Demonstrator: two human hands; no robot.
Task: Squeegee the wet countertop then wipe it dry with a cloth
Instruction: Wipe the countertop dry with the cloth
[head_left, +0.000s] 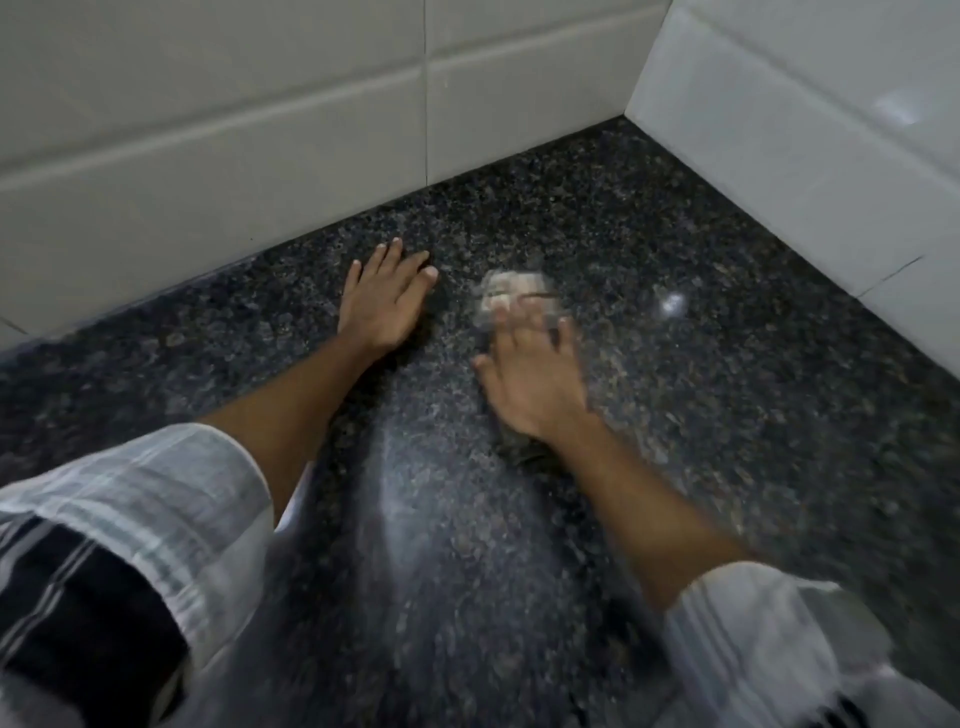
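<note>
The countertop (701, 426) is dark speckled granite set into a tiled corner. My left hand (384, 301) lies flat on it, palm down, fingers spread, holding nothing. My right hand (535, 384) is blurred and presses on a small pale cloth (511, 296), most of which sticks out past the fingertips; a bit of it shows under the wrist. A lighter, hazy streak runs across the stone between my forearms. No squeegee is in view.
White tiled walls (260, 156) close the counter at the back and on the right (810, 156), meeting in a corner at the upper right. A bright light reflection (672, 304) sits right of the cloth. My striped sleeves fill the lower corners.
</note>
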